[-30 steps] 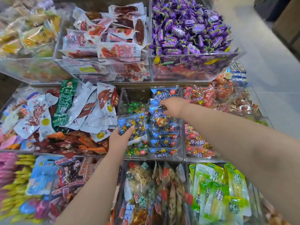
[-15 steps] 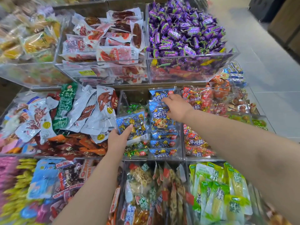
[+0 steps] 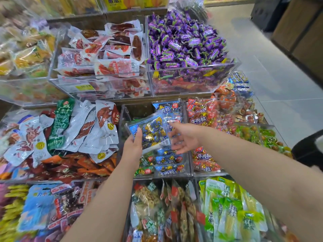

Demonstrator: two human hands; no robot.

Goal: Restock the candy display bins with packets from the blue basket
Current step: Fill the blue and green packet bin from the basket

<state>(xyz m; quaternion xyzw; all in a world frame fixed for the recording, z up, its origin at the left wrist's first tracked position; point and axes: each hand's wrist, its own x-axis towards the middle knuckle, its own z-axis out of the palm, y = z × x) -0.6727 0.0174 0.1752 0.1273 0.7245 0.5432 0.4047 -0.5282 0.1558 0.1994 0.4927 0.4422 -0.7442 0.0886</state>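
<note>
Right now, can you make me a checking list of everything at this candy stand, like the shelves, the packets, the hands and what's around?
Surface: tiered clear plastic display bins, all well filled.
Job's things: clear blue packet of gold-wrapped candies held above the middle bin of matching blue packets; blue basket not seen.
Clutter: purple wrapped candies, red meat-snack packets, white and green pouches, green pickle packets, each sort in its own bin.
Grippers: left hand pinches the packet's edge; right hand open beside it.
Cables: nothing seen.
Surroundings: grey tiled floor, wooden cabinets at right.
</note>
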